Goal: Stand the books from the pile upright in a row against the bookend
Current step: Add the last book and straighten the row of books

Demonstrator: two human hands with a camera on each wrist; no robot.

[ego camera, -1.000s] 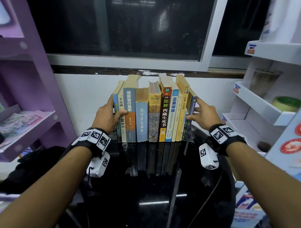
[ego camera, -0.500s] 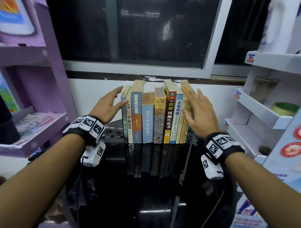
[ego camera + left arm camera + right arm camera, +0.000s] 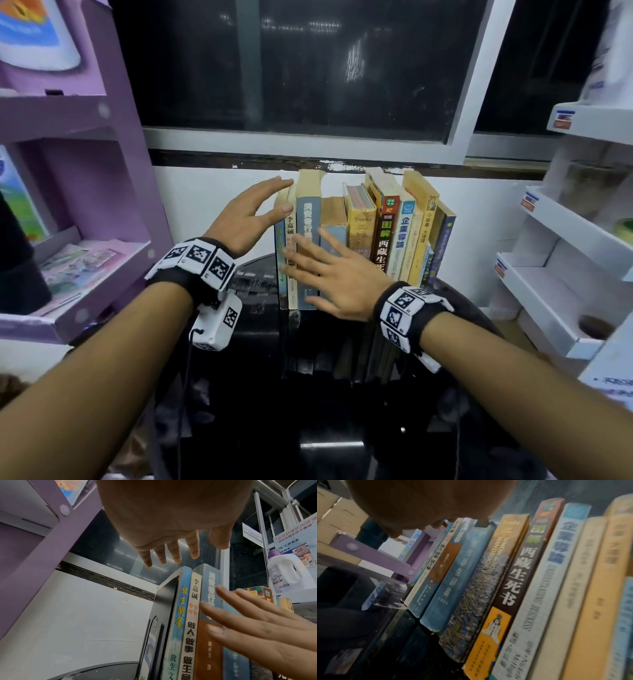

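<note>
Several books (image 3: 370, 236) stand upright in a row on the black glossy table (image 3: 308, 394), spines toward me, the rightmost ones leaning left. The black bookend (image 3: 164, 615) stands against the leftmost blue book (image 3: 180, 608); in the head view my left hand hides it. My left hand (image 3: 270, 198) is at the row's left end with straight fingers, its thumb touching the end book's top corner. My right hand (image 3: 308, 270) lies flat, fingers spread, across the spines of the left books (image 3: 211, 601). It shows at the right in the left wrist view as my right hand (image 3: 240, 615). Neither hand holds anything.
A purple shelf unit (image 3: 85, 260) with leaflets stands close on the left and a white shelf unit (image 3: 565, 240) on the right. A white wall (image 3: 205, 198) under a dark window (image 3: 342, 68) backs the row. A white jug (image 3: 288, 572) sits on the right shelves.
My right hand has left the right end of the row and crossed to the front of the left books. My left hand has let go of the end books and straightened its fingers.
</note>
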